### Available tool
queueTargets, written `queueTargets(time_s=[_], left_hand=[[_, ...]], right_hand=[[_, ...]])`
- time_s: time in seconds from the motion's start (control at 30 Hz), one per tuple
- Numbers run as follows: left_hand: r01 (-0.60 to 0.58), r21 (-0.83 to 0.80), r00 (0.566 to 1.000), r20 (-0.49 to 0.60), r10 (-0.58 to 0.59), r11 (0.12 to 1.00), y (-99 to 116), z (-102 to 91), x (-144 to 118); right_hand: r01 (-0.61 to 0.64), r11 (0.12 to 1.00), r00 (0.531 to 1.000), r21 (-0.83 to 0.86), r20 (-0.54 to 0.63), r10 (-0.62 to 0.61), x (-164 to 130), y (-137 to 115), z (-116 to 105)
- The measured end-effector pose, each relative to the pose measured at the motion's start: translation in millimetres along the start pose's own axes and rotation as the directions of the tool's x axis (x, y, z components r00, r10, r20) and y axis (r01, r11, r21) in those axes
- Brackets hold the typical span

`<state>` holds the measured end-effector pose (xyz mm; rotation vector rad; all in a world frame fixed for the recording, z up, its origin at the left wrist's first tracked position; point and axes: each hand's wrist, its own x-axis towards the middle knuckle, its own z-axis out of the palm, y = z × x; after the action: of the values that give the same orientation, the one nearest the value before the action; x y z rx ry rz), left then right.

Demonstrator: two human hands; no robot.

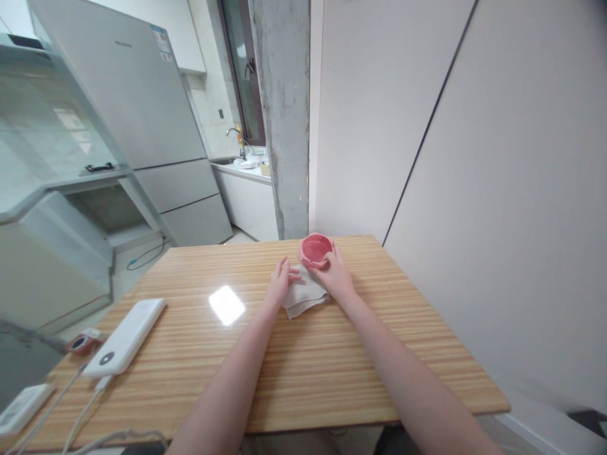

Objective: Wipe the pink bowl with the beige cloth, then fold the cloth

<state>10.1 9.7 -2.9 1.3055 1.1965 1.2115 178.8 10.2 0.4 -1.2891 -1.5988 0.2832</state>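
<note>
My right hand point(337, 273) grips the rim of a small pink bowl point(313, 251), thumb on the near side. The bowl is tilted so its inside faces me, near the far edge of the table. Just in front of it lies a folded light-grey cloth point(306, 294), its far edge meeting the bowl. At the cloth's left side is my left hand point(283, 281), fingers apart, some of them over the cloth's edge. Whether those fingertips press on the cloth is too small to tell.
On the left of the wooden table point(199, 366) lie a white power bank point(126, 338) with cables, a small red-and-black object point(83, 343) and another white device point(23, 407). A wall panel point(474, 189) borders the right. Beyond stand a fridge point(128, 95) and a sink counter point(246, 183).
</note>
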Motion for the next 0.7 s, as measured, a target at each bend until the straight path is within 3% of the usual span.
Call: queueTargets(time_s=[0.1, 0.13, 0.2, 0.27, 0.33, 0.47, 0.57, 0.7], left_hand=[[-0.143, 0.248, 0.980, 0.173, 0.101, 0.958, 1.1, 0.0, -9.7], [-0.237, 0.370, 0.953, 0.267, 0.142, 0.898, 2.4, 0.2, -13.9], [-0.424, 0.584, 0.882, 0.440, 0.169, 0.692, 6.2, 0.6, -22.0], [-0.512, 0.687, 0.842, 0.519, 0.145, 0.516, 10.5, 0.5, -27.6], [-0.543, 0.708, 0.824, 0.552, 0.127, 0.451, 13.8, 0.1, -30.1], [-0.539, 0.686, 0.826, 0.543, 0.149, 0.489, 15.3, -0.7, -28.5], [-0.499, 0.658, 0.852, 0.493, 0.179, 0.564, 14.2, -1.4, -25.7], [-0.492, 0.590, 0.852, 0.477, 0.215, 0.640, 13.7, -3.7, -23.0]], right_hand=[[-0.164, 0.977, 0.974, -0.133, -0.181, 0.139, 9.0, 29.0, -18.5], [-0.204, 0.965, 0.958, -0.167, -0.238, 0.161, 10.9, 39.6, -24.7], [-0.274, 0.936, 0.921, -0.221, -0.340, 0.190, 12.7, 59.2, -35.6], [-0.328, 0.912, 0.885, -0.248, -0.417, 0.205, 12.6, 74.1, -43.7], [-0.379, 0.891, 0.854, -0.250, -0.466, 0.233, 11.8, 82.7, -48.6], [-0.485, 0.840, 0.816, -0.243, -0.472, 0.334, 10.3, 86.2, -52.2], [-0.512, 0.816, 0.817, -0.266, -0.443, 0.368, 10.0, 84.8, -52.9], [-0.502, 0.813, 0.828, -0.294, -0.434, 0.355, 10.2, 84.0, -52.9]])
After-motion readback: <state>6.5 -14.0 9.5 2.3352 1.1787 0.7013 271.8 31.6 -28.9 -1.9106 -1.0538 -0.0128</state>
